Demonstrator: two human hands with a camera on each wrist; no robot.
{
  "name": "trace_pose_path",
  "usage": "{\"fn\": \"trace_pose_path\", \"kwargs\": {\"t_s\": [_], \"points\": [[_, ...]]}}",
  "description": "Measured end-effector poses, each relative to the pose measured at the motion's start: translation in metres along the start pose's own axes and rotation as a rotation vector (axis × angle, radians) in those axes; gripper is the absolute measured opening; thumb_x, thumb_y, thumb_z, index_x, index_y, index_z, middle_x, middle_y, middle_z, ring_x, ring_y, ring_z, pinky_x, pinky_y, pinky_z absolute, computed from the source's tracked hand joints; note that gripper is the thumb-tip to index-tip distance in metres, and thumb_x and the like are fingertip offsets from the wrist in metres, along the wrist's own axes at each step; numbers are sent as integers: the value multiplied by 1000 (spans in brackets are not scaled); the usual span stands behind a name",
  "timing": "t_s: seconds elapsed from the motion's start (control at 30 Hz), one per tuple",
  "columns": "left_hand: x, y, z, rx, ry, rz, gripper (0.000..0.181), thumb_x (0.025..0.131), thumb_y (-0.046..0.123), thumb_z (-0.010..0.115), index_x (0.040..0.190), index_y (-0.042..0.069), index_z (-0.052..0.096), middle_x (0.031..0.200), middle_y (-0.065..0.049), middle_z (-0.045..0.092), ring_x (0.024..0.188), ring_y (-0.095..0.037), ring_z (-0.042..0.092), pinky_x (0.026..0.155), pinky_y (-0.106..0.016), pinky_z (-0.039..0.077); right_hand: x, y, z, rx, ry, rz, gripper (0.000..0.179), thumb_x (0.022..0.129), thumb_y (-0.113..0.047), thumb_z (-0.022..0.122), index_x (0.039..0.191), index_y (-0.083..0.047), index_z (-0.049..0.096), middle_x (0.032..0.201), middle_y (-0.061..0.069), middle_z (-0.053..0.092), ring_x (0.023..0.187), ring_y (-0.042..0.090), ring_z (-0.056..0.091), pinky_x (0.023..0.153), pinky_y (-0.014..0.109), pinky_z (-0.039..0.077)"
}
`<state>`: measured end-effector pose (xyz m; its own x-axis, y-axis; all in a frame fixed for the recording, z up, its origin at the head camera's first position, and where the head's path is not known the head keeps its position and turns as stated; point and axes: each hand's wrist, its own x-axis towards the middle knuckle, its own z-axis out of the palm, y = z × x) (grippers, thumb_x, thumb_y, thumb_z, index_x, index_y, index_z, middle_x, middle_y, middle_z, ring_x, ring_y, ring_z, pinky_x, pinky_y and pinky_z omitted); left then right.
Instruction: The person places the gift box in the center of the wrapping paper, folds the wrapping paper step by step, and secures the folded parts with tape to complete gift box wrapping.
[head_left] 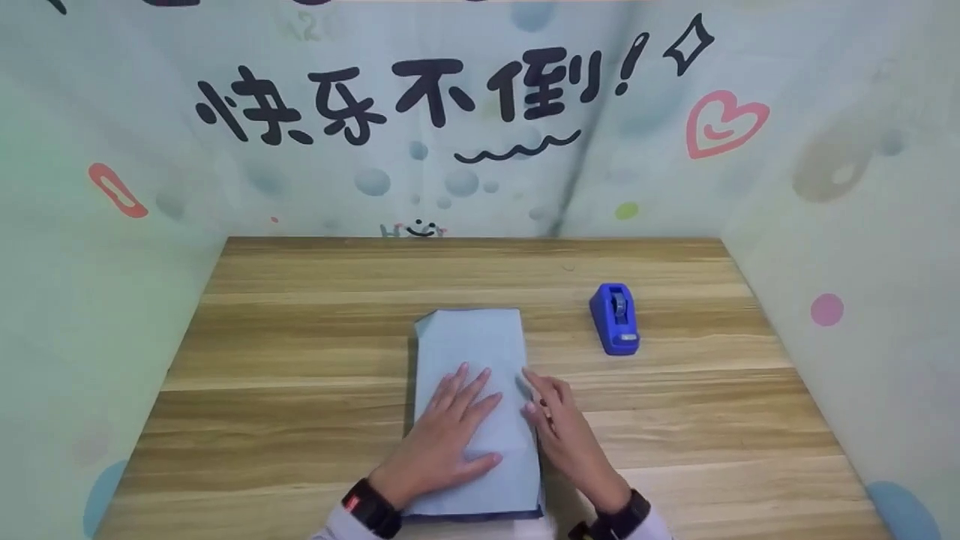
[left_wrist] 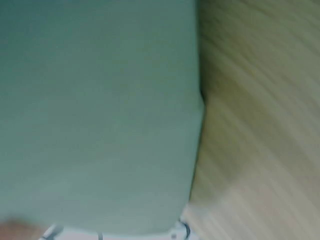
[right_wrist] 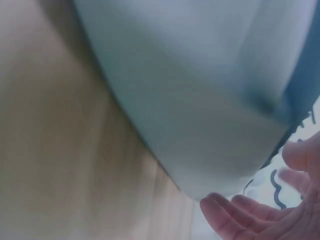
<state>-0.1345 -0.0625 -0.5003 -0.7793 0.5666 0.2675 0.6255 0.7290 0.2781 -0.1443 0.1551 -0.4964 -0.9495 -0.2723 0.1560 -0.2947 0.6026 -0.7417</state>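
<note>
Facing lettering (head_left: 436,105) reading "快乐不倒!", the left hand (head_left: 442,439) lies spread on blue paper (head_left: 472,337), the right hand (head_left: 564,427), fingers relaxed, at its edge.

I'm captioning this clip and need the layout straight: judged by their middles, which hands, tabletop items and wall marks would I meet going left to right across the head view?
Red oval outline, left hand, right hand, blue tape dispenser, pink heart, purple dot.
</note>
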Motion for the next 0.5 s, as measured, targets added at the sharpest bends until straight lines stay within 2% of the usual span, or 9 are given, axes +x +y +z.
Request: {"fn": "trace_pose_path", "kwargs": {"t_s": [0.07,0.13,0.27,0.37,0.5], "points": [[-13,-4,-6,-15,-4,-56,76,84,61,52,143,16,37,155,-13,17,142,-38,10,113,-55,14,-12,2,-1,65,-56,-13,44,96,-27,50,138,-14,45,133,20,42,112,31,53,85,37,52],[-27,-8,-12,-77,-27,-142,77,82,60,56,144,19,35,155,-17,12,141,-42,10,111,-59,16,-23,6,-2,118,-127,-2,46,94,-30,53,138,-16,46,139,22,38,119,35,49,89,39,51],[-47,-12,-21,-332,-89,-314,77,83,50,62,147,24,27,153,-27,-1,136,-50,16,104,-61,30,-36,12,0,127,-215,30,55,91,-38,57,141,-22,42,144,22,34,128,40,41,98,47,44],[-49,-12,-22,-493,-118,-368,76,86,46,62,148,23,24,151,-31,-6,134,-52,20,98,-59,38,-38,14,-1,106,-213,38,56,90,-40,57,141,-24,41,144,22,36,130,42,37,101,52,39],[-39,-14,-18,-555,-150,-383,76,87,48,59,149,25,21,150,-32,-9,134,-52,18,100,-61,34,-35,18,-6,111,-182,50,54,89,-40,58,139,-24,44,143,19,39,131,40,37,103,52,36]]}}
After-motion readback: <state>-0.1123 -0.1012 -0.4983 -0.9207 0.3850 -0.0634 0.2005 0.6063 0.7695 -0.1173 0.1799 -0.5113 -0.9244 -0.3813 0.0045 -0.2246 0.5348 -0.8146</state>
